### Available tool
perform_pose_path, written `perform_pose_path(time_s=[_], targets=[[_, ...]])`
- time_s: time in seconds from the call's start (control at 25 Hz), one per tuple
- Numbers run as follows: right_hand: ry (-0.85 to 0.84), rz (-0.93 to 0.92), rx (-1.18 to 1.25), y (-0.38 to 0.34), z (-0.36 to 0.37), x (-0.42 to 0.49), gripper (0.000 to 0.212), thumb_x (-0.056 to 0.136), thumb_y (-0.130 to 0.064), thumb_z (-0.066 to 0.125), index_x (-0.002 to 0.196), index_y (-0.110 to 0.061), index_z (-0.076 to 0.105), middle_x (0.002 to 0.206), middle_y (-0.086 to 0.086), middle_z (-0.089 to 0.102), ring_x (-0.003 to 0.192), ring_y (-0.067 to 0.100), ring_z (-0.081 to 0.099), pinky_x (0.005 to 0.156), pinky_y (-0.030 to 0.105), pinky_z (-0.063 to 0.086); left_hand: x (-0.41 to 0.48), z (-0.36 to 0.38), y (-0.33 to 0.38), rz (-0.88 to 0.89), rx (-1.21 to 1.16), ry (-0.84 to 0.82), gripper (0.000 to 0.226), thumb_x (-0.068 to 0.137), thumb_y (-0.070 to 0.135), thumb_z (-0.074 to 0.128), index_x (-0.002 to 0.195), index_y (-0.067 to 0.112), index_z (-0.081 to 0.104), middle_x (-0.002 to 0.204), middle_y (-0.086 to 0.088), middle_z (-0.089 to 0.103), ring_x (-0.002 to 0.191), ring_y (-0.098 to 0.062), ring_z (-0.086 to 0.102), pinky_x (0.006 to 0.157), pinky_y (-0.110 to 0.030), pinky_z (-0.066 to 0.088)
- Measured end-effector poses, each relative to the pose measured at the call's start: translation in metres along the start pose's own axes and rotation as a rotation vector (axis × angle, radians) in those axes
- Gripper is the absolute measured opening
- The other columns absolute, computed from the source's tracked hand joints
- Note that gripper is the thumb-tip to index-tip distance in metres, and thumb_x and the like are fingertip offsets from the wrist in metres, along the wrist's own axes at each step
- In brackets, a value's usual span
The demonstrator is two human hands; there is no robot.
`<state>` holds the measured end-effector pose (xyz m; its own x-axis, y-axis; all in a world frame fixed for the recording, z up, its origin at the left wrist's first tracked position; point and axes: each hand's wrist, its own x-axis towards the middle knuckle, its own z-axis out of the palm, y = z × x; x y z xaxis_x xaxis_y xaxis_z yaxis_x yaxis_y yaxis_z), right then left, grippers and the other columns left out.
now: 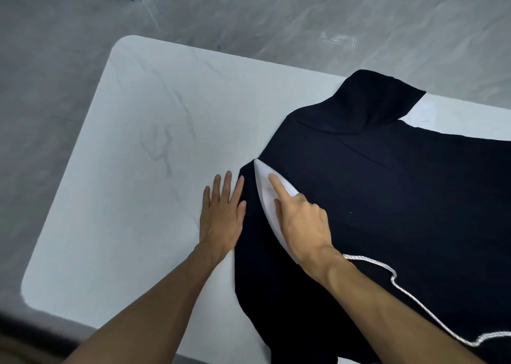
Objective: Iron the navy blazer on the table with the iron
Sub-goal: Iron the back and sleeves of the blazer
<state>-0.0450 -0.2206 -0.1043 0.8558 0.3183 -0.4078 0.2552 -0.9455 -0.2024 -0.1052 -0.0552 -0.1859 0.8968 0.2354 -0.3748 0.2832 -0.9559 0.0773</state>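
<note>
My right hand [301,220] clamped round the iron [264,189], index finger straight along its top, navy blazer [387,184] spread under the grip on the table [124,170], my left hand [221,214] flat beside it, fingers straight, at the blazer's edge, cord [414,303] trailing behind.

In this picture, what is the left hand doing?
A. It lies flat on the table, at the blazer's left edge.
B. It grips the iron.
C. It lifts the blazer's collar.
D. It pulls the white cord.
A: the left hand lies flat with straight fingers on the table, fingertips at the edge of the navy blazer, while the right hand holds the iron.
</note>
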Motion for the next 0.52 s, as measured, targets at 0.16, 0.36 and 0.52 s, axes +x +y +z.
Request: perform_pose_path(time_s=[0.16,0.36,0.52], targets=[[0.04,0.128,0.137,0.008,0.002,-0.01,0.062,0.102,-0.022,0.041,0.15,-0.044,0.009,0.069,-0.003,0.044,0.049,0.017,0.04,0.054,0.032,0.034,0.001,-0.006,-0.01,0.096,-0.148,-0.031,0.055,0.107,0.037,0.019,0.158,0.027,-0.001,0.167,0.0,-0.005,0.153,-0.022,-0.009,0.124,-0.041,-0.002],[0.058,0.116,0.26,-0.024,-0.003,-0.001,0.057,0.103,-0.028,0.036,0.151,-0.043,0.009,0.065,-0.003,0.045,0.052,0.017,0.042,0.058,0.033,0.036,-0.011,-0.012,-0.037,0.227,-0.206,0.032,0.047,0.108,0.02,0.032,0.154,0.023,0.03,0.162,0.0,0.026,0.152,-0.022,0.015,0.123,-0.035,0.01],[0.02,0.167,0.219,-0.047,0.001,-0.001,0.068,0.101,-0.014,0.04,0.153,-0.038,0.003,0.082,0.003,0.052,0.059,0.019,0.045,0.061,0.033,0.037,-0.013,-0.006,-0.028,0.202,-0.013,-0.003,0.053,0.108,0.027,0.028,0.158,0.022,0.014,0.166,-0.004,0.012,0.153,-0.027,0.008,0.123,-0.041,0.009]])
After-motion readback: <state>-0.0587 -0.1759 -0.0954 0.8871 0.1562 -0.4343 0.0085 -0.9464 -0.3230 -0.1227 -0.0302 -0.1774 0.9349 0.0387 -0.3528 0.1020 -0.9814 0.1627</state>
